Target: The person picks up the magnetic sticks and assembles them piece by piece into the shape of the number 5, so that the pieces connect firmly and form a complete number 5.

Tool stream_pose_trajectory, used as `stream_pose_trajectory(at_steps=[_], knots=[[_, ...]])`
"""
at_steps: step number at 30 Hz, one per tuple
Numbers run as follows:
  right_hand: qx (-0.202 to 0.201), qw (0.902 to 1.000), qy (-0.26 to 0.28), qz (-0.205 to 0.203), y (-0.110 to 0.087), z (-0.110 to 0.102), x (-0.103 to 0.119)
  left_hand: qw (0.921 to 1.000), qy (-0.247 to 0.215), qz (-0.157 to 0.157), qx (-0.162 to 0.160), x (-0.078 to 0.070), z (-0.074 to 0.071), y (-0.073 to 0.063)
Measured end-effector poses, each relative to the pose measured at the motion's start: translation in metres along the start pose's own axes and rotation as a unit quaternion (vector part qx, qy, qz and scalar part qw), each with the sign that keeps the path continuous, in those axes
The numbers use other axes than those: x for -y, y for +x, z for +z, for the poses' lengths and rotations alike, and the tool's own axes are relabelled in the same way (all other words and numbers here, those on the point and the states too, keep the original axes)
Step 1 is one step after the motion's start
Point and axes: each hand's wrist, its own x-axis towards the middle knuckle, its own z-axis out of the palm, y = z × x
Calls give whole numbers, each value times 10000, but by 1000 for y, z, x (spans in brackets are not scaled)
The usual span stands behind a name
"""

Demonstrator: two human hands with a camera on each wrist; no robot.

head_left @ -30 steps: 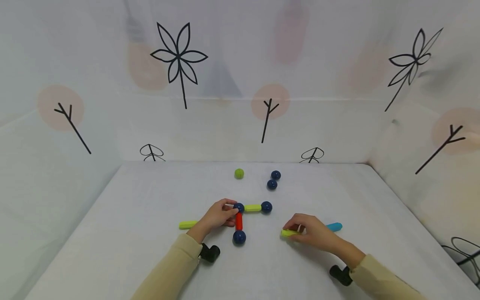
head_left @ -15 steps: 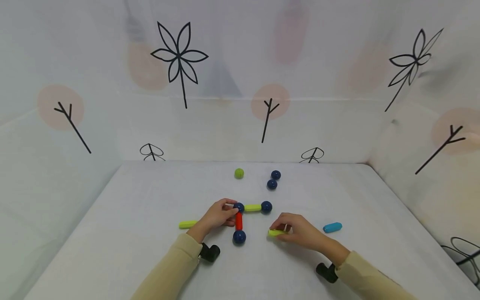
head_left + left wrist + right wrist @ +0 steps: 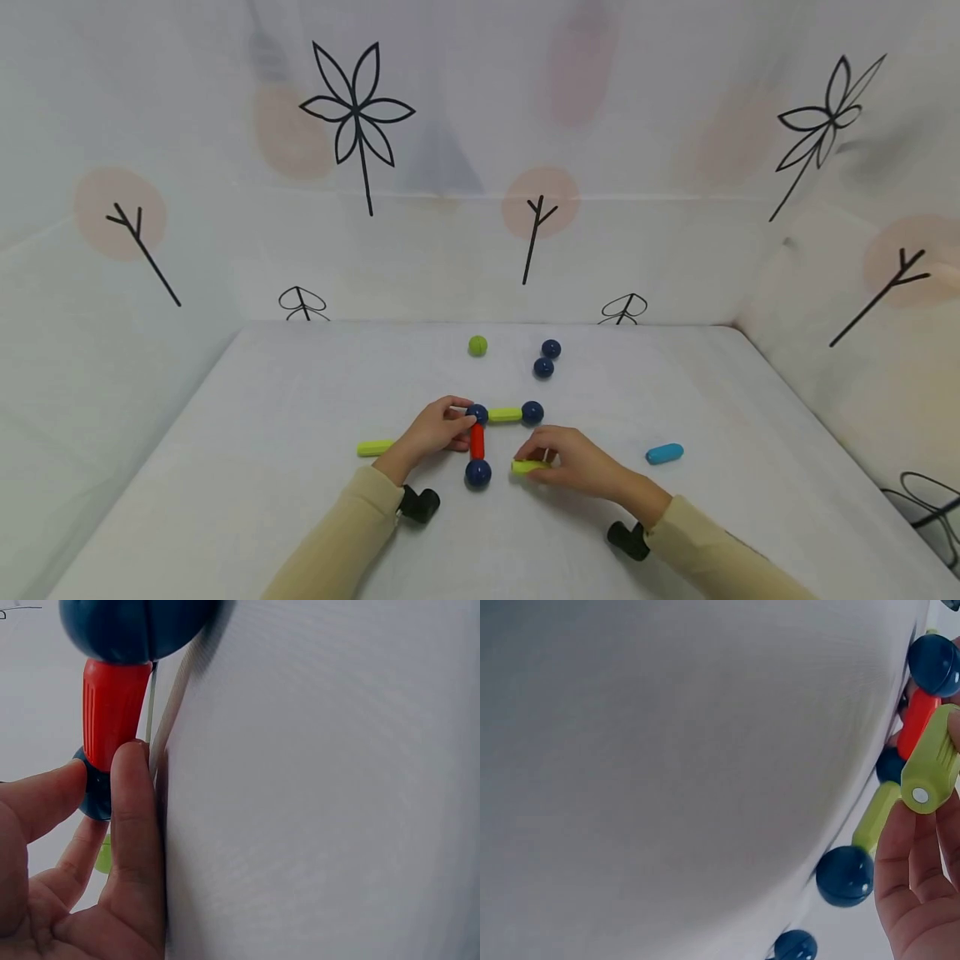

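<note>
My left hand (image 3: 433,431) pinches the dark blue ball (image 3: 477,414) at the corner of an L-shaped magnetic build. From that ball a red rod (image 3: 477,442) runs toward me to a second blue ball (image 3: 477,473). A yellow-green rod (image 3: 504,414) runs right to a third blue ball (image 3: 532,412). Thumb and fingers of my right hand (image 3: 570,461) grip a loose yellow-green rod (image 3: 931,761); a round silvery magnet shows in its end in the right wrist view. This rod lies apart from the build, to the right of the nearest ball.
Behind the build are a green ball (image 3: 477,345) and two blue balls, one farther (image 3: 551,348) and one nearer (image 3: 543,367). A blue rod (image 3: 664,453) lies at the right. Another yellow-green rod (image 3: 374,448) is partly hidden by my left wrist.
My right hand has moved left with the yellow-green rod, closer to the build, uncovering the blue rod. The left hand and the build have stayed in place.
</note>
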Motion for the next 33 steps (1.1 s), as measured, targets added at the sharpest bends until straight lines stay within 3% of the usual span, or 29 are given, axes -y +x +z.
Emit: stream_pose_trajectory(at_steps=[17,33], knots=[[250,9996,43,-150,17,14,7,10000,11,-35,-26,0,0,2],[341,9994,-18,-22,15,10,13,9998,153,45,-93,0,3,-1]])
